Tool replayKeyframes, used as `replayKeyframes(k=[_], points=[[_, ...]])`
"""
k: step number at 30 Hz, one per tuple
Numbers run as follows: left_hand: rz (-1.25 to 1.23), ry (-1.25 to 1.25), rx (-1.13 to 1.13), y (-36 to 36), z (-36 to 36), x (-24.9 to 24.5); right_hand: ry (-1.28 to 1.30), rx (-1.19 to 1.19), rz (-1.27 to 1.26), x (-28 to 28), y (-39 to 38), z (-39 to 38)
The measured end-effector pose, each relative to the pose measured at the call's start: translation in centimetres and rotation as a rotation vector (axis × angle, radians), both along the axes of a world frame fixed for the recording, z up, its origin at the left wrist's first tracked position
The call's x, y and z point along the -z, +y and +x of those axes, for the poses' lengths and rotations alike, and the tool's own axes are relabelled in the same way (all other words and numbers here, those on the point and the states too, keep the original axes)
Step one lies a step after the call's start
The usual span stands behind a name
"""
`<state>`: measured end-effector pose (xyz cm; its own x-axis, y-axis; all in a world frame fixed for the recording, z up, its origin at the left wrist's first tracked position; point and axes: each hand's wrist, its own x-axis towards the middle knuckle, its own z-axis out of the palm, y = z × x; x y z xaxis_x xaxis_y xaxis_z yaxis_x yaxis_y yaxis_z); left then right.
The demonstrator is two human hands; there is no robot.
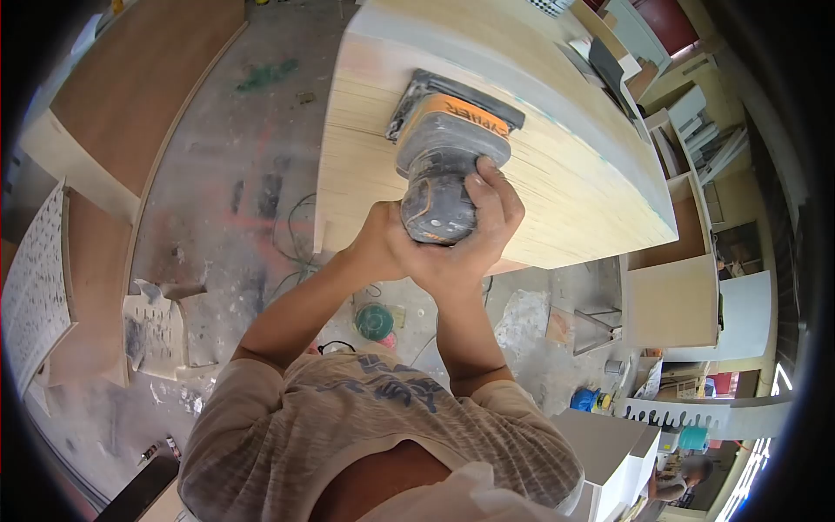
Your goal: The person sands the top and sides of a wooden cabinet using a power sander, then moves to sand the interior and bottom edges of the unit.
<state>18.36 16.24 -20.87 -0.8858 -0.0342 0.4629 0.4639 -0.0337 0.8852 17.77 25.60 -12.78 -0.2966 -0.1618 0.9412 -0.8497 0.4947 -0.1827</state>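
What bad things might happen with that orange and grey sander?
The black pad under the dusty grey and orange power sander sits near the edge of the pale wooden panel, so it might tip and scrape the edge. The person's bare left hand and right hand hold the sander's body, and a slip might bring fingers against the pad. A green round object lies on the floor close by, so someone may trip.

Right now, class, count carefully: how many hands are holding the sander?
2. The left hand is against the left rear of the sander, its fingers hidden; the right hand wraps the right side.
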Motion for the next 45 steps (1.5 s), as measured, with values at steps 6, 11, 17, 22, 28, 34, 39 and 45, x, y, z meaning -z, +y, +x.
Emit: replayKeyframes(k=[6, 11, 17, 22, 28, 34, 39, 45], points=[[-0.010, 0.115, 0.006, -4.6, 1.7, -2.7, 0.026, -0.030, 0.087, -3.1, -4.6, 1.1], [0.101, 0.044, -0.002, -5.7, 1.5, -1.5, 0.066, -0.056, 0.267, -1.4, -7.2, 1.9], [0.176, -0.010, 0.022, -5.8, 1.4, -0.6, 0.072, -0.048, 0.242, -2.5, -7.5, 1.7], [0.202, -0.039, 0.045, -5.9, 1.0, -0.6, 0.119, -0.051, 0.235, -4.6, -8.5, 1.5], [0.246, -0.093, 0.070, -6.0, 1.0, -0.3, 0.135, -0.050, 0.418, -1.0, -9.1, 1.9], [0.280, -0.135, 0.098, -6.1, 0.9, -0.2, 0.157, -0.043, 0.288, -4.8, -9.7, 1.6], [0.309, -0.177, 0.122, -5.5, 1.3, -0.1, 0.135, -0.051, 0.401, -2.7, -9.3, 2.3], [0.378, -0.236, 0.136, -6.4, 1.8, 0.2, 0.105, -0.125, 0.296, -5.4, -9.2, 1.5]])
